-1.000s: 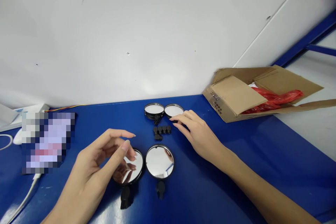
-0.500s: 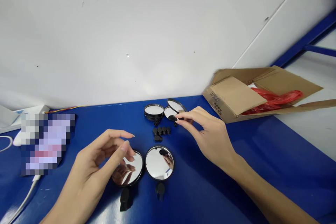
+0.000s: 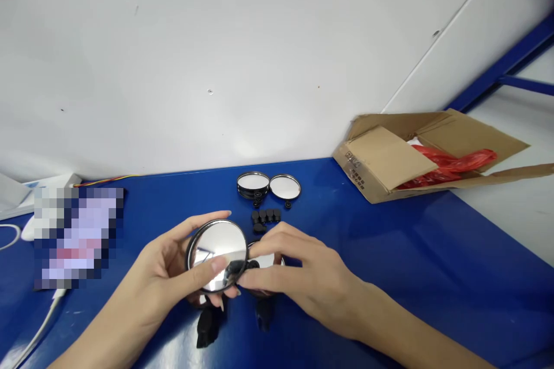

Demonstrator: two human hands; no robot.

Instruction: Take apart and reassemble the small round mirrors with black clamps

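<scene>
My left hand [image 3: 151, 282] grips a black-rimmed round mirror [image 3: 219, 239], thumb on the glass and fingers behind it. At that mirror's right edge, my right hand [image 3: 315, 282] pinches its small black ball-joint stub [image 3: 252, 264]. Beneath my right fingers lies another round mirror [image 3: 266, 261], partly covered, with a black mount [image 3: 264, 314] at its near side. A further black mount [image 3: 208, 326] sticks out below the held mirror; the mirror it belongs to is mostly hidden.
Farther back lie stacked round mirrors [image 3: 253, 182] and another round mirror [image 3: 285, 187], with several small black caps [image 3: 270, 215] in front. A cardboard box [image 3: 389, 155] holding a red plastic bag [image 3: 454, 161] stands right. A phone [image 3: 82, 236] with a white cable [image 3: 43, 323] lies left.
My right hand has brought the mirror from the back toward me and left. My left hand, empty before, has closed on it.
</scene>
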